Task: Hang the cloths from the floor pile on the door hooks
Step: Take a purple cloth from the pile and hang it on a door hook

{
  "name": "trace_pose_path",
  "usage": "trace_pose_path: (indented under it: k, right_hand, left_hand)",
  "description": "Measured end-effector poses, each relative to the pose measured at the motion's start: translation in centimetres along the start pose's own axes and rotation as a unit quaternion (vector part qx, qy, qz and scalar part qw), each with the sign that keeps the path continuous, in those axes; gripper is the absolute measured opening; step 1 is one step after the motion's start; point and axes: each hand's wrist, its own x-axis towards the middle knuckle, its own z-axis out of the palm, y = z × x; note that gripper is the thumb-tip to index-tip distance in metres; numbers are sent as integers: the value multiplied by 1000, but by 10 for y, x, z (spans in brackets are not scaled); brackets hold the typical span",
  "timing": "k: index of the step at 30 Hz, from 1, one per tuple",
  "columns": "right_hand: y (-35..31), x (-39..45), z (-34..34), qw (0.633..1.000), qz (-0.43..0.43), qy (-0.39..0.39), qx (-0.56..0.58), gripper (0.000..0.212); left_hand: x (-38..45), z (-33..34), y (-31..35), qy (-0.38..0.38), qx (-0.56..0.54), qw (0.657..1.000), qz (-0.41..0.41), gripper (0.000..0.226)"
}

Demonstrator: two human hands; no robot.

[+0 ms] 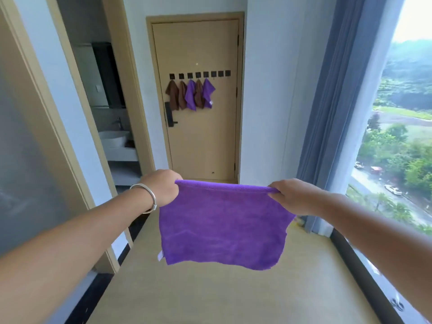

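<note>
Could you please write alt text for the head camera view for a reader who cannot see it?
Left hand and right hand grip a square purple microfibre cloth by its top corners, facing a beige wooden door where five cloths hang from a row of black hooks.

A single head-worn wide-angle view looks forward and slightly down along a narrow passage, straight at the closed door (pixel 201 99) at its far end. Both forearms reach in from the bottom corners, close to the lens (straight edges bow near the frame's sides). The window (pixel 402 127) runs along the right.
</note>
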Motion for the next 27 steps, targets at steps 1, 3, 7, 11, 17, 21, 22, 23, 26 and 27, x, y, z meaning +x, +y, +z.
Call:
trace_pose_path:
  k: [1, 3, 7, 11, 17, 21, 22, 23, 26, 27]
  right_hand:
    - [0, 3, -11, 1000, -2, 8, 10, 32]
    - [0, 12, -34, 1000, -10, 28, 9, 32]
    - [-6, 36, -71, 997, -18, 70, -25, 34]
    - [-8, 72, -90, 993, -22, 100, -52, 36]
    - [-12, 148, -105, 990, -11, 126, -68, 35]
    - [-21, 213, -113, 988, 4, 138, -69, 36]
    - [-24, 230, -115, 988, 5, 137, -73, 36]
    - [-27, 246, -116, 988, 6, 136, -79, 36]
    - [-31, 293, -121, 987, 14, 141, -81, 36]
    - [-31, 309, -122, 986, 17, 145, -77, 36]
  left_hand:
    - [1, -12, 2, 13, 10, 1000, 0, 21]
    - [5, -33, 3, 34, 34, 999, 6, 21]
    - [25, -69, 4, 70, 60, 996, -9, 22]
    - [62, -83, -9, 108, 92, 990, -9, 24]
    - [141, -82, -44, 133, 93, 987, 1, 24]
    - [206, -81, -78, 142, 67, 987, 13, 24]
    - [222, -81, -87, 142, 65, 988, 12, 24]
    - [237, -80, -95, 144, 65, 987, 12, 24]
    - [283, -77, -118, 156, 61, 986, 22, 24]
    - [297, -74, -125, 156, 58, 986, 26, 25]
